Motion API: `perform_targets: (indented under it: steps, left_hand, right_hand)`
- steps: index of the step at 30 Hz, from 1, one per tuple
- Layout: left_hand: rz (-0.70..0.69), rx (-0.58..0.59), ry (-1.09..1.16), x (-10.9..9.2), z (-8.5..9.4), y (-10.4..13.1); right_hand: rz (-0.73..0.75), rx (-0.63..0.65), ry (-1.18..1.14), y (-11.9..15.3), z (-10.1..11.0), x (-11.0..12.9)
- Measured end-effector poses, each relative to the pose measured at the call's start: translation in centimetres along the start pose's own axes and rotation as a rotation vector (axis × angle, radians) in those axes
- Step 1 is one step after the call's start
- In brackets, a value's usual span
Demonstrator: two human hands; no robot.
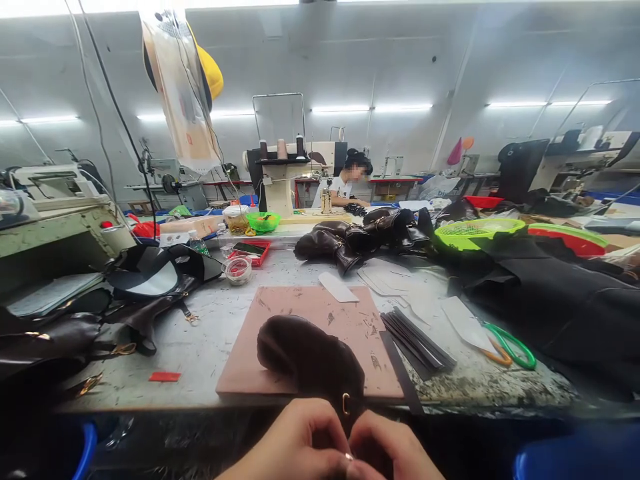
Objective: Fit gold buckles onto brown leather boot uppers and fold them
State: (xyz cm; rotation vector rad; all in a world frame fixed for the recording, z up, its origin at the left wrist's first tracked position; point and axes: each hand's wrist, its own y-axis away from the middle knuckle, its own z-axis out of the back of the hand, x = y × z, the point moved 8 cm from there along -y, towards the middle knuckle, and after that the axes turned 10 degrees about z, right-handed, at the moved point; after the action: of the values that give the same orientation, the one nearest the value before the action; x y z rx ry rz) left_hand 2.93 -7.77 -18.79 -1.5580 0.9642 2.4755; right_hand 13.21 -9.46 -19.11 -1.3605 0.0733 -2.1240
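Observation:
A dark brown leather boot upper (310,353) lies on a pink cutting board (240,363) at the table's front edge. Its near end reaches down toward my hands, where a small gold buckle (345,403) hangs. My left hand (297,437) is closed in a pinch just below the buckle. Opposite it, my right hand (393,443) is also pinched, with its fingertips meeting the left ones. A small shiny spot shows between the fingertips, but what they hold is mostly hidden.
Black strips (417,340) and green-handled scissors (510,347) lie to the right, before black sheet material (565,307). Several finished-looking uppers (345,240) are heaped behind the board. More leather pieces (145,300) lie left. A person (345,180) sits beyond a sewing machine (280,180).

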Motion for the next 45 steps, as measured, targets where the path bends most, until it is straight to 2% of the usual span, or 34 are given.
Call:
perform_targets:
  steps: [3,5,7,11,13,21,24,28,31,36,41,43,45]
  left_hand:
    - [-0.011,0.067,0.22,0.3,-0.6,-0.1]
    - [-0.038,0.051,0.245,0.5,-0.7,-0.1]
    - [-0.068,-0.009,0.165,0.5,-0.7,0.0]
    - [-0.158,-0.158,-0.108,0.0,-0.8,0.4]
    - [-0.193,-0.212,-0.201,-0.3,-0.8,0.5]
    - [-0.317,-0.321,-0.411,-0.8,-1.3,0.5]
    - [-0.311,-0.317,-0.285,-0.2,-1.2,0.4]
    - [-0.214,-0.303,-0.006,1.3,-0.6,0.0]
    - [-0.182,-0.276,0.091,1.8,-0.4,0.0]
    - [-0.167,-0.303,0.178,1.9,0.4,0.1]
    - [-0.075,-0.208,0.453,2.7,0.4,-0.4]
    - [-0.065,-0.16,0.433,2.7,0.1,-0.6]
    - [-0.082,-0.161,0.33,2.5,0.0,-0.7]
  right_hand:
    - [0.05,0.083,0.075,-0.4,-0.1,0.6]
    - [0.092,0.12,0.158,-0.5,0.0,1.2]
    - [0.052,0.139,0.195,-0.4,0.3,1.3]
    - [-0.187,0.15,0.119,0.2,0.9,0.3]
    - [-0.247,0.152,0.088,0.3,1.0,-0.2]
    - [-0.149,0.149,-0.1,0.0,0.2,-0.2]
    - [-0.166,0.146,-0.046,0.1,0.3,-0.2]
    - [-0.236,0.139,0.015,0.3,0.5,-0.5]
    - [-0.294,0.123,-0.013,0.5,0.4,-0.8]
    - [-0.183,0.146,-0.057,0.4,0.0,-0.1]
    - [-0.17,0.169,0.043,0.6,0.2,-0.3]
    - [-0.174,0.179,0.061,0.6,0.0,-0.5]
    - [-0.185,0.165,0.04,0.5,-0.1,-0.7]
